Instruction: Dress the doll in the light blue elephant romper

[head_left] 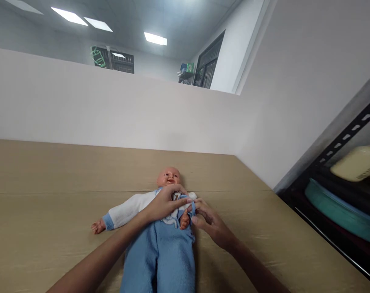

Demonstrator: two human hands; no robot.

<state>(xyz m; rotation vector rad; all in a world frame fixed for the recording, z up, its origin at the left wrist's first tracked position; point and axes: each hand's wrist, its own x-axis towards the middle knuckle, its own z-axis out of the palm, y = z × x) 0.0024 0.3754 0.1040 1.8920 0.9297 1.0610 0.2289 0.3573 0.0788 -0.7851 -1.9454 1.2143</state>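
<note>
Forearms (93, 256) | doll (163, 244) faceup | left hand (165, 203) on white top (134, 206) | right hand (214, 228) at cuff (193, 208)

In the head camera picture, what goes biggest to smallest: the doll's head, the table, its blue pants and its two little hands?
1. Table
2. Blue pants, cut off by the bottom edge
3. Doll's head
4. Outstretched doll hand and belly-side doll hand: too alike to rank

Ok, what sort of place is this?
Perhaps an indoor workroom or storeroom, though I can't be sure: ceiling lights, a broad table and a black rack suggest it.
</note>
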